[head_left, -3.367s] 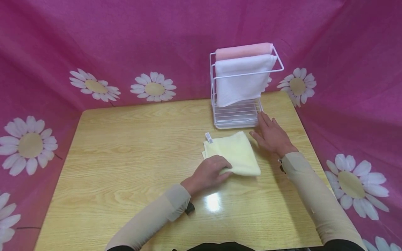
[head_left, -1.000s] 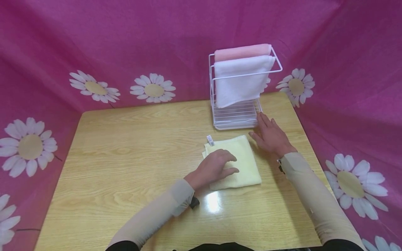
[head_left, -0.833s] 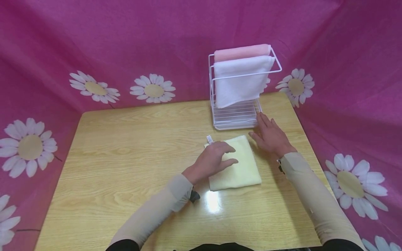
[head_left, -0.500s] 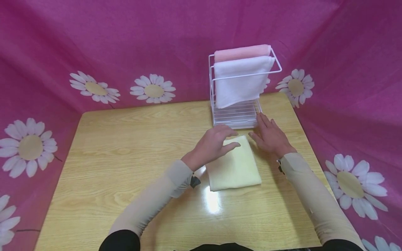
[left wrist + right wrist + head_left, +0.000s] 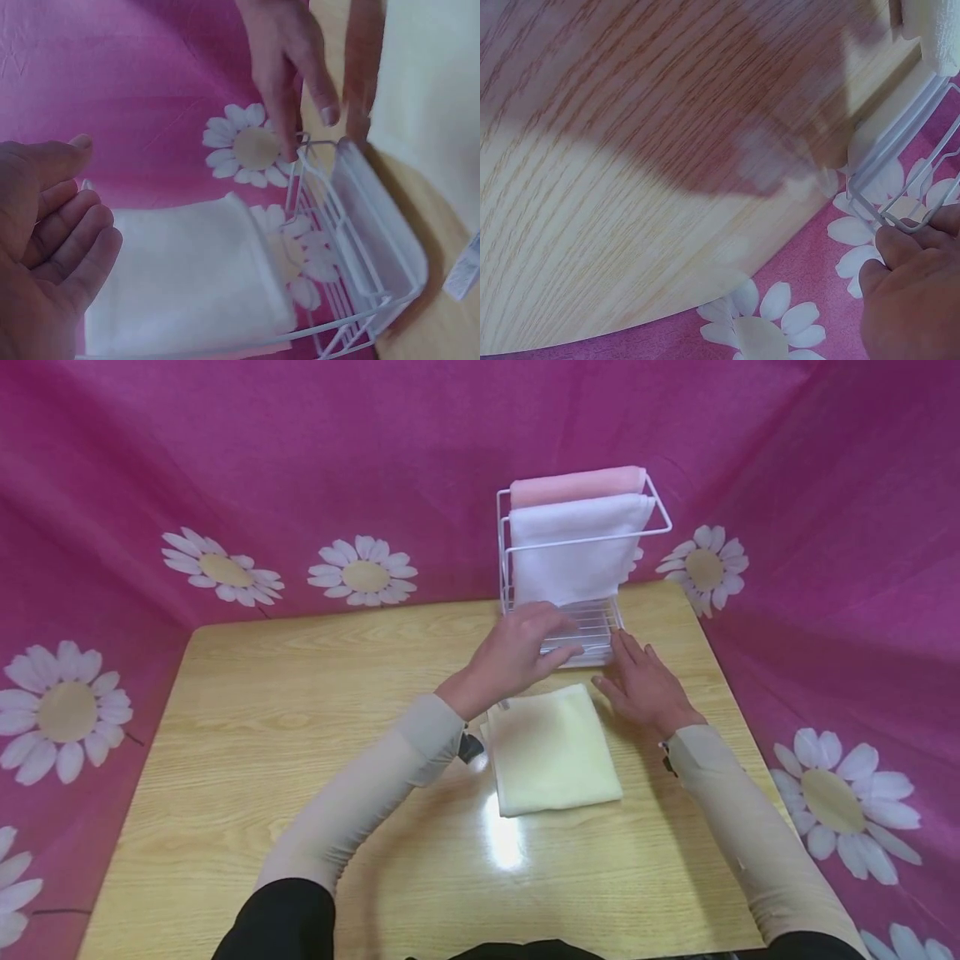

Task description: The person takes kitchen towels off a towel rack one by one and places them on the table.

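A yellow towel [image 5: 558,756] lies folded flat on the table in front of a white wire rack [image 5: 598,655]. Over the rack's upper bars hang a white towel [image 5: 573,560] and, behind it, a pink towel [image 5: 577,487]. My left hand [image 5: 513,647] is above the rack's base, hiding part of it. In the left wrist view the fingers of that left hand [image 5: 49,247] are loosely bent and hold nothing, beside the white towel [image 5: 184,277]. The fingertips of my right hand [image 5: 647,687] rest against the right side of the rack's base, fingers extended.
The wooden table [image 5: 315,718] spreads out to the left of the rack. A pink cloth backdrop [image 5: 300,452] with white daisies encloses the back and both sides. At the yellow towel's upper left corner is a small white tag [image 5: 504,703], partly covered by the left wrist.
My left hand has let go of the yellow towel's near edge, leaving it flat, and has moved forward and up over it to the rack. My right hand has stayed at the rack's base.
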The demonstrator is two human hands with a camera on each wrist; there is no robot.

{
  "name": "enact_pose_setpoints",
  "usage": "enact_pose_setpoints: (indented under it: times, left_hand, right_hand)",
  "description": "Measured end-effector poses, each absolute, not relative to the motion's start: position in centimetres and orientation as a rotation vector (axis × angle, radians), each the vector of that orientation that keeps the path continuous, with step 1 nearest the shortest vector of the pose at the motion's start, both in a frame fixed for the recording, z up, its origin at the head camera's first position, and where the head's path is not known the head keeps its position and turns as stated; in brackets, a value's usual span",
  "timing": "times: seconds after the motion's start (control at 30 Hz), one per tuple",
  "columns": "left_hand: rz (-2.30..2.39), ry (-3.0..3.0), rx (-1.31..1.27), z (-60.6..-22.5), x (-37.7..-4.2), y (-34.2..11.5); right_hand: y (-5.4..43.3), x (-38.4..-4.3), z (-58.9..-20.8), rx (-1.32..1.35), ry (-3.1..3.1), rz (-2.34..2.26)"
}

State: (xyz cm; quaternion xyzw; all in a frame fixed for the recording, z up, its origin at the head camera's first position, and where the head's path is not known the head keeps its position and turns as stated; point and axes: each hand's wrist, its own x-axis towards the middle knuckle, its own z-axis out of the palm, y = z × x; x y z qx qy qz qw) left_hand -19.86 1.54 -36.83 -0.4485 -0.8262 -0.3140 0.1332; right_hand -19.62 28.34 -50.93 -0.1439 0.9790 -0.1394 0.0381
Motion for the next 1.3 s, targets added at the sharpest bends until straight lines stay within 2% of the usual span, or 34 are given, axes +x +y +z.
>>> enact_pose_setpoints:
  times: [0.77, 1.3]
  left_hand:
    - [-0.918, -2.289, -1.167, -30.7, -24.0, 2.6]
    - [-0.774, -2.423, -1.066, -28.6, -27.0, 3.4]
  right_hand:
    - [28.3, -19.5, -50.7, -0.441, 2.995, -0.435]
    - [28.3, -19.4, -50.6, -0.467, 3.009, -0.457]
